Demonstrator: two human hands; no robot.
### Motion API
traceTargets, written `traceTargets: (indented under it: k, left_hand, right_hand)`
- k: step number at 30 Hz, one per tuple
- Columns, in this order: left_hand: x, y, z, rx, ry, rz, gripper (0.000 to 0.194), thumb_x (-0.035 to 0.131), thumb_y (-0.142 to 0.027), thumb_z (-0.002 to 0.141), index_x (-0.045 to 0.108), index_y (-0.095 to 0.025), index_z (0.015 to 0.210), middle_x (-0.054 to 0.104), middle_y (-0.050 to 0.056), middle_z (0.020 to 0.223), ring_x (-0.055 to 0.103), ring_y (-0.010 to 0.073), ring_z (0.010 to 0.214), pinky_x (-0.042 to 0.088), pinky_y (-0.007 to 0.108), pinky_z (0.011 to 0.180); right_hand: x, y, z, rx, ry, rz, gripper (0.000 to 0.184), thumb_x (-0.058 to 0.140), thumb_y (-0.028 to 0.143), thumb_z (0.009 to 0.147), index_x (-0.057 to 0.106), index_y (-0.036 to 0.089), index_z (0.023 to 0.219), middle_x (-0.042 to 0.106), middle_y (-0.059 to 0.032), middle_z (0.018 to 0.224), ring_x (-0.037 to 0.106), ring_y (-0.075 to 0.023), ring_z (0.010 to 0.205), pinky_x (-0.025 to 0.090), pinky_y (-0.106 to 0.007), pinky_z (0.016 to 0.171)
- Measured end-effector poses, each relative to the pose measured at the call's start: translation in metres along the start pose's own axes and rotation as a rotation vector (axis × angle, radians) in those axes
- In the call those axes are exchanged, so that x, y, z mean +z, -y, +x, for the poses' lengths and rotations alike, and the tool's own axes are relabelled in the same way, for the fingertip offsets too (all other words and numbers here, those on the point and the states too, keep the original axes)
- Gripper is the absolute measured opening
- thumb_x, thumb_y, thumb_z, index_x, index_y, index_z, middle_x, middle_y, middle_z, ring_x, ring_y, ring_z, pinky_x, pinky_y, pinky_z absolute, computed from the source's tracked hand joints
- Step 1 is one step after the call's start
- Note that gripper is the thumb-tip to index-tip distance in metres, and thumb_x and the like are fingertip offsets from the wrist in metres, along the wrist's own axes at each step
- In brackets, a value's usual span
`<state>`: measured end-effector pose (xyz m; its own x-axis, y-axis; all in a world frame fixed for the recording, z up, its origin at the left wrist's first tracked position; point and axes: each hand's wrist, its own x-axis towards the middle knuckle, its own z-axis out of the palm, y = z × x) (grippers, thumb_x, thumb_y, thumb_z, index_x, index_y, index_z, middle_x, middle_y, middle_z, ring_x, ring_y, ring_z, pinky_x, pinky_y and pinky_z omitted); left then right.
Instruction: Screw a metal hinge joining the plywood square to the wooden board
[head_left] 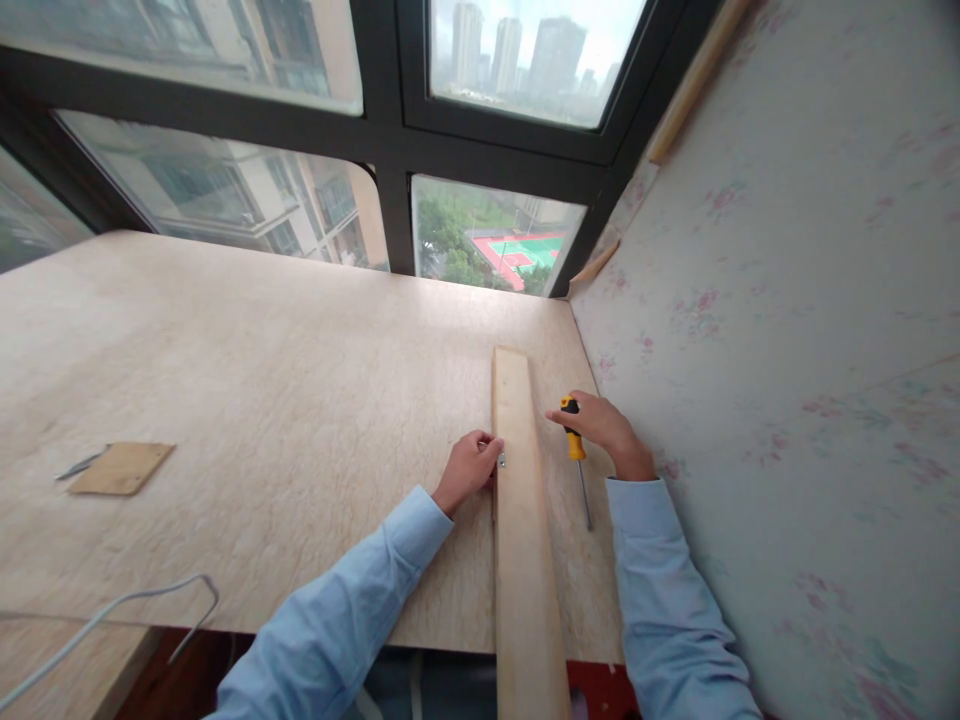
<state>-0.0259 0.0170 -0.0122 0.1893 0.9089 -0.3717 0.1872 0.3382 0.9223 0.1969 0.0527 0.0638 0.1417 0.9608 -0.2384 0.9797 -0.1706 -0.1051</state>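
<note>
A long pale wooden board [517, 520] lies on the marble-patterned surface, its near end reaching past the front edge. My left hand [471, 468] is at the board's left edge, thumb and fingers pinched on a small metal bracket [502, 462]. Its exact shape is too small to tell, and the fingers hide part of it. To the right of the board, my right hand [600, 425] grips a screwdriver [574, 440] by its yellow and black handle. The metal shaft points down toward me, apart from the board.
A flat brown square piece [122, 469] lies at left, with a grey metal tool [79, 466] partly under it. A white cable [142, 593] curls over the front edge. The floral-papered wall [780, 330] rises close to my right arm. Dark-framed windows [390, 145] stand behind.
</note>
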Motion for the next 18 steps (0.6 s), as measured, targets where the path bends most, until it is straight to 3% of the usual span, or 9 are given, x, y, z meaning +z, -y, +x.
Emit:
traceTargets:
  k: [7,18]
  left_hand:
    - [0.000,-0.006,-0.001,0.005,0.009,0.071,0.016,0.055,-0.031,0.083,0.060,-0.016,0.082,0.067,0.006,0.070,0.063,0.0169,0.063,0.048,0.023,0.053]
    - [-0.001,-0.012,-0.007,-0.059,0.074,-0.016,0.015,0.052,-0.030,0.087,0.055,-0.015,0.089,0.068,0.007,0.080,0.064,0.0157,0.062,0.049,0.021,0.047]
  right_hand:
    - [0.008,-0.006,0.007,0.011,0.018,-0.016,0.046,0.055,0.061,0.082,0.063,0.017,0.093,0.071,-0.0120,0.088,0.064,-0.0216,0.077,0.033,-0.026,0.056]
    - [0.025,-0.009,0.017,0.071,0.091,-0.070,0.059,0.055,0.063,0.082,0.060,0.011,0.109,0.069,-0.0208,0.106,0.067,-0.0305,0.096,0.041,-0.030,0.066]
